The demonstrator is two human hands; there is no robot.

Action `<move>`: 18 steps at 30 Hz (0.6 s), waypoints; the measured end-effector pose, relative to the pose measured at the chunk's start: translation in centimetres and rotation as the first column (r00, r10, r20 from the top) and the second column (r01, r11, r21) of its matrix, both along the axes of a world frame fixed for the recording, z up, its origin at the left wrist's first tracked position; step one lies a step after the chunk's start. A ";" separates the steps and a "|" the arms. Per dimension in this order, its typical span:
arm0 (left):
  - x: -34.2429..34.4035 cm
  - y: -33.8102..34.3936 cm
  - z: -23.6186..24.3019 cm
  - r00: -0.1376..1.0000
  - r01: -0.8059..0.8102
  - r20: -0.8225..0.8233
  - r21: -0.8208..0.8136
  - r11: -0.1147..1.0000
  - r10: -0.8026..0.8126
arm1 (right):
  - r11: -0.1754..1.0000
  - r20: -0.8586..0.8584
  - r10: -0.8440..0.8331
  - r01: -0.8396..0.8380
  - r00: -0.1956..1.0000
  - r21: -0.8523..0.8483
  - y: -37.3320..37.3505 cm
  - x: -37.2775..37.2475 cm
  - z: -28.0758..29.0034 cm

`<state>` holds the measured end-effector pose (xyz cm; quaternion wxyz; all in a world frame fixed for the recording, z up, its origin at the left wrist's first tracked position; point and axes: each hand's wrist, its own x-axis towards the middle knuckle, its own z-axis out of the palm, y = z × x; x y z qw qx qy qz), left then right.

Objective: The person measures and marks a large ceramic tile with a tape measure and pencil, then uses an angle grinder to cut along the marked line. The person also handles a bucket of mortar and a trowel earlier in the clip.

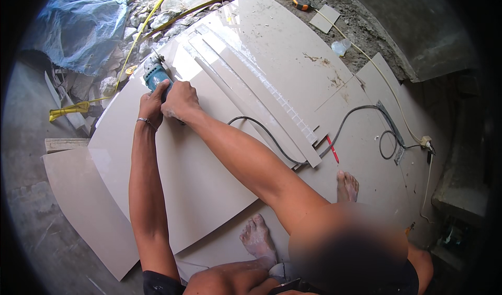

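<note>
Both my hands grip a teal angle grinder [155, 75] near the far left edge of a large beige tile [209, 190]. My left hand [150, 105], with a bracelet at the wrist, is closed on the grinder's left side. Wrapped round its body from the right is my right hand [180, 100]. The grinder's head and disc point away from me, at the tile's far edge; whether the disc touches the tile I cannot tell. Narrow cut tile strips [246, 96] lie to the right of the grinder. A black power cord [269, 133] runs across the tile.
Beyond the tile are rubble [167, 7], a blue plastic sheet [86, 23] and yellow strapping [78, 109]. A tape measure [301, 2] and a clear plastic cup [341, 47] sit far right. A red pen [332, 149] and a plug connection [426, 142] lie nearer. My bare feet [257, 237] are close by.
</note>
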<state>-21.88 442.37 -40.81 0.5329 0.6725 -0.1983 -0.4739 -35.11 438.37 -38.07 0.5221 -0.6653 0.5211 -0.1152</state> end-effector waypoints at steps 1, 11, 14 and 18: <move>0.0 0.0 0.0 1.000 0.001 0.000 -0.004 1.000 -0.001 | 1.000 0.004 0.007 -0.007 1.000 -0.004 0.0 0.0 0.0; -0.2 0.5 -0.3 1.000 0.017 -0.004 -0.011 1.000 -0.017 | 1.000 0.025 -0.020 0.020 1.000 -0.017 0.4 -0.1 -0.8; -0.4 0.5 -0.2 1.000 0.009 -0.008 -0.008 1.000 -0.010 | 1.000 0.026 -0.019 0.019 0.999 -0.013 0.5 -0.3 -0.8; -0.7 0.7 -0.1 1.000 0.003 -0.011 -0.004 1.000 -0.003 | 0.999 0.023 -0.036 0.036 0.999 -0.003 0.7 -0.5 -0.6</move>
